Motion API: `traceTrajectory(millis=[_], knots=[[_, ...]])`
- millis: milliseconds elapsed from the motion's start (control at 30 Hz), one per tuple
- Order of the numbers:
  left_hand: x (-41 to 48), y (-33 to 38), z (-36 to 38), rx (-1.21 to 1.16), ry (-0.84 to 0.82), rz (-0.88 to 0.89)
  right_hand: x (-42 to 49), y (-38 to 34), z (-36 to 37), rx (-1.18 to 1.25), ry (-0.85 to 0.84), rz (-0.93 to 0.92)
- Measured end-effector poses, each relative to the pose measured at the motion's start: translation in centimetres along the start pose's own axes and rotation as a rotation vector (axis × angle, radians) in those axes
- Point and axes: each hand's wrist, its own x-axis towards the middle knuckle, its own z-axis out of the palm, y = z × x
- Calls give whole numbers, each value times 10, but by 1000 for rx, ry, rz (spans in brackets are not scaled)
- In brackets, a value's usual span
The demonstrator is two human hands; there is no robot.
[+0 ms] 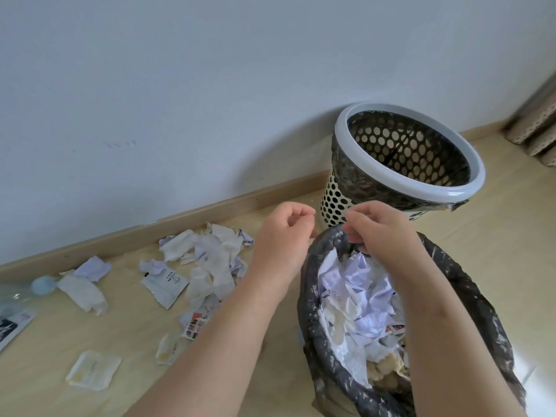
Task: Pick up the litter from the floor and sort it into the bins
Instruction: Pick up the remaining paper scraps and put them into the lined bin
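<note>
Light wood floor (496, 236). Perforated bin (331, 203), white rim, stands on it by wall. Bag-lined bin (310, 296), full of paper, just in front of perforated bin. Left of perforated bin: heap of crumpled tissues (210, 254), white sachet (165, 285), printed scraps (195, 325), flat white packet (93, 370). Far left of perforated bin: single crumpled tissue (82, 291), blue-capped bottle (42, 285), card (12, 326).

Soft daylight is coming from the right; the far bin (409, 158) is throwing a faint curved shadow on the wall (150, 85). Glare is whitening the floor (529, 374) lower right. The lens is bending the skirting (180, 218), and the left edge is blurring.
</note>
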Motion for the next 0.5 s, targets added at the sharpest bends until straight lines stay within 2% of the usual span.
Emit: traceTrajectory(millis=[100, 200, 333, 500], knots=[[16, 6, -21, -131, 86, -61, 6, -27, 32, 257, -50, 10], [31, 4, -49, -131, 202, -63, 12, -41, 71, 489, -110, 159], [42, -13, -82, -53, 286, -88, 11, -29, 123, 504, -154, 364], [42, -55, -106, 162, 188, -194, 5, 11, 145, 435, -158, 511]])
